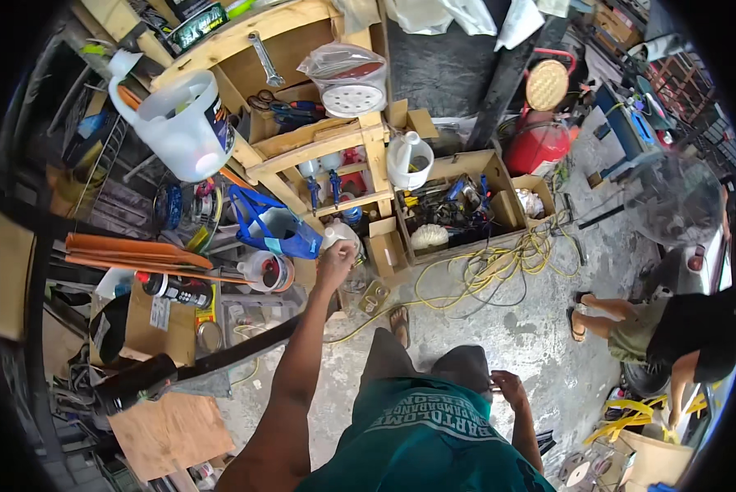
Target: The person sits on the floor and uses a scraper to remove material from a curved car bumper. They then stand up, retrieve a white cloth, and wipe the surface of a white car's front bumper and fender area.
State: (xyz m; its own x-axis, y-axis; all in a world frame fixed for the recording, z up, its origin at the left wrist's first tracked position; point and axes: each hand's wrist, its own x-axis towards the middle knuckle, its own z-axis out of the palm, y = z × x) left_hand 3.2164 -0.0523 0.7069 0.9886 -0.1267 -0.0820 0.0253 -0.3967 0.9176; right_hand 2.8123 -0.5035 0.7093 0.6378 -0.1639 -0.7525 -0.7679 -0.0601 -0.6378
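My left arm stretches forward to the shelf, and my left hand [336,264] is closed, its fingers curled at the near side of a white plastic container [338,233]. Part of that container is hidden behind my fingers. A blue bag [274,232] stands just left of it, and a clear tub with a reddish inside [267,271] sits nearer to me. Below my fingers lies a small cardboard piece [374,297] on the floor. Beside my right thigh hangs my right hand [509,388], its fingers loosely bent and apart, with nothing visible in them.
A wooden shelf [315,178] holds tools, a wrench [265,59] and a white watering can [183,131]. Ahead are a box of tools [458,205], a tangled yellow cord [499,266] and a red tank [539,146]. Another person [672,336] bends at the right.
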